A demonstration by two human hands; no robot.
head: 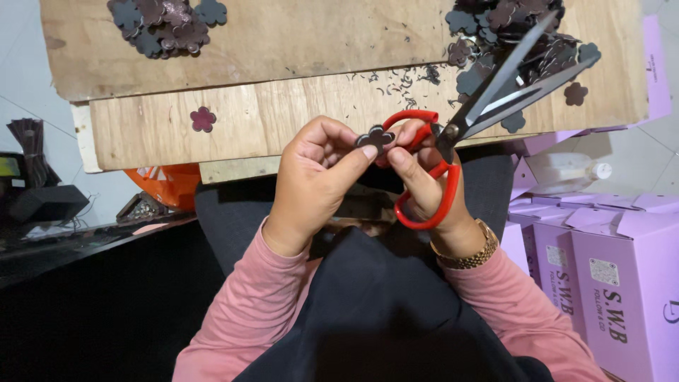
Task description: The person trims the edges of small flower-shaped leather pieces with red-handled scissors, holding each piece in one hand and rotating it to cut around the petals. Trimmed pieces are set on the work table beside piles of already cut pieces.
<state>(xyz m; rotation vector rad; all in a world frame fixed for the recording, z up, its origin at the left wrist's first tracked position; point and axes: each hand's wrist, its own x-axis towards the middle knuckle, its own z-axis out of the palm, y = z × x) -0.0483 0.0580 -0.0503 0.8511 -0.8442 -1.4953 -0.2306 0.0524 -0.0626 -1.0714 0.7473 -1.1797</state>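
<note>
My left hand [318, 180] pinches a small dark flower-shaped cutout [375, 137] between thumb and fingers, in front of the wooden board [283, 106]. My right hand [424, 184] grips red-handled scissors [453, 134], fingers through the loops, and its fingertips also touch the cutout. The scissor blades [520, 78] stand apart and point up and to the right over a heap of dark flower cutouts [509, 35]. A gold watch sits on my right wrist. Pink sleeves cover both arms.
A second heap of flower cutouts [166, 25] lies at the board's far left, and a single purple flower [203, 119] lies on the lower plank. Lilac cardboard boxes [601, 269] and a plastic bottle [566, 170] stand at right. Dark clutter is at left.
</note>
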